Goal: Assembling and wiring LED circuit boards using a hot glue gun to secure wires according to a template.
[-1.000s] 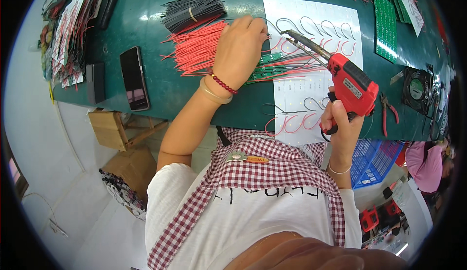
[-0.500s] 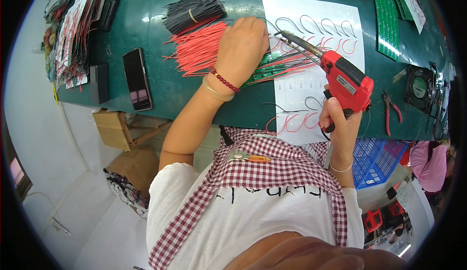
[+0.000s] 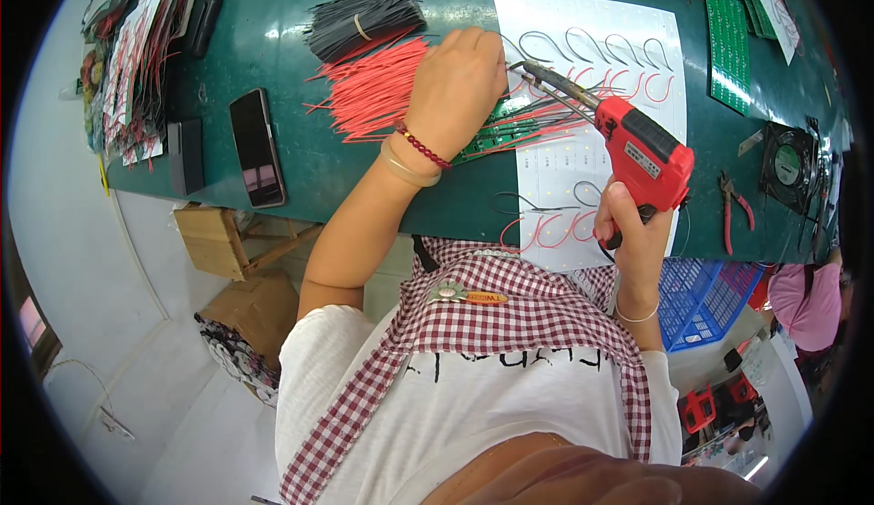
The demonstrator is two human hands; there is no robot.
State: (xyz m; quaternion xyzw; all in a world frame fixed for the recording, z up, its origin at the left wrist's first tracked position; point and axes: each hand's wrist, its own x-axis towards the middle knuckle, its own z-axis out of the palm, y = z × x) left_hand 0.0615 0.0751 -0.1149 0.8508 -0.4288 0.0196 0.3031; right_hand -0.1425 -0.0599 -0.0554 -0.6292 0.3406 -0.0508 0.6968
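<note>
My right hand (image 3: 633, 227) is wrapped round the handle of a red and black soldering gun (image 3: 645, 155). Its tip points up and left, close beside the fingertips of my left hand (image 3: 460, 82). That left hand is closed at the left edge of a white circuit board panel (image 3: 596, 155), and a thin black wire (image 3: 511, 43) curves out from its fingers. The fingertips themselves are hidden. Black wire loops (image 3: 578, 45) and red wire loops (image 3: 657, 89) line the panel. Under my left wrist lies a green circuit board (image 3: 492, 136), with loose red and black wires over it.
Left of my hand lie a red wire bundle (image 3: 373, 86) and a tied black wire bundle (image 3: 364, 21). Farther left is a phone (image 3: 258, 147). On the right are green boards (image 3: 726, 45), red-handled pliers (image 3: 736, 214) and a small fan (image 3: 787, 166). A blue crate (image 3: 701, 300) stands below the table edge.
The soldering gun has shifted slightly left, bringing its tip nearer my left fingertips. My left hand has moved only a little.
</note>
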